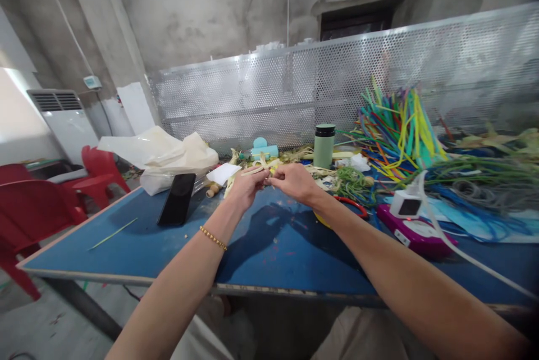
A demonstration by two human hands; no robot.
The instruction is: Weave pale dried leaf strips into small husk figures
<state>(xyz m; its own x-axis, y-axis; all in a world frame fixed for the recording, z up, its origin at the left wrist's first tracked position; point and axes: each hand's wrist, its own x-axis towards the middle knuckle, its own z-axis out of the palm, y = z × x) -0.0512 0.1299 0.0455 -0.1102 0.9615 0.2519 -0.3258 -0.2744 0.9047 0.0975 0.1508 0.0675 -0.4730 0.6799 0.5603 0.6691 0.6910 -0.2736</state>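
Above the blue table, my left hand and my right hand meet almost fingertip to fingertip. Fingers of both hands are closed in a pinch. A pale, dry strip that looks like corn husk sticks out from the fingers of my left hand. What lies between the right thumb and fingers is too small to make out. Behind the hands lies a heap of pale husk-like pieces. A gold bead bracelet circles my left wrist.
Left of my hands lie a black phone and a crumpled plastic bag. A green tumbler stands behind them. To the right are coloured pipe cleaners, red-handled scissors, and a purple power strip with a white cable. Red chairs stand far left.
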